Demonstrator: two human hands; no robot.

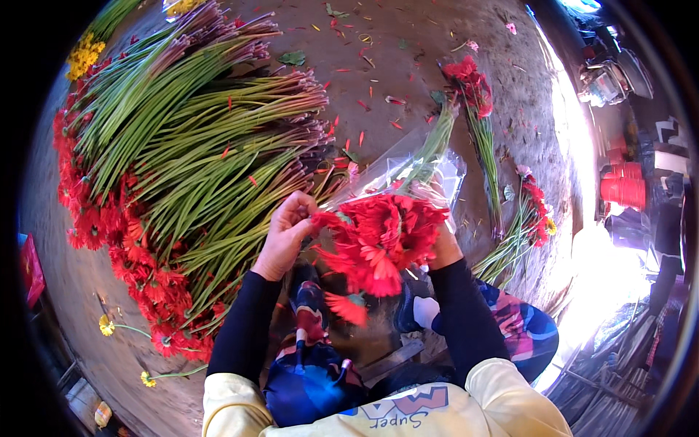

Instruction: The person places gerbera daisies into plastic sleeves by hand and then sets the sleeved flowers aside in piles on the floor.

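A bunch of red gerberas lies heads toward me, its green stems pointing away. Clear plastic wrap surrounds the stems and spreads to both sides. My right hand is closed round the bunch from the right; the flowers and wrap hide most of its fingers. At the left edge of the blooms, my left hand is closed, thumb and forefinger pinching at the outer petals of a red gerbera. One loose-hanging red gerbera droops below the bunch, nearest my knees.
Left of me a big heap of long-stemmed red gerberas covers the ground. Smaller bunches lie to the right, one red, one mixed. Yellow flowers lie near the heap. Petals litter the floor; a red container stands far right.
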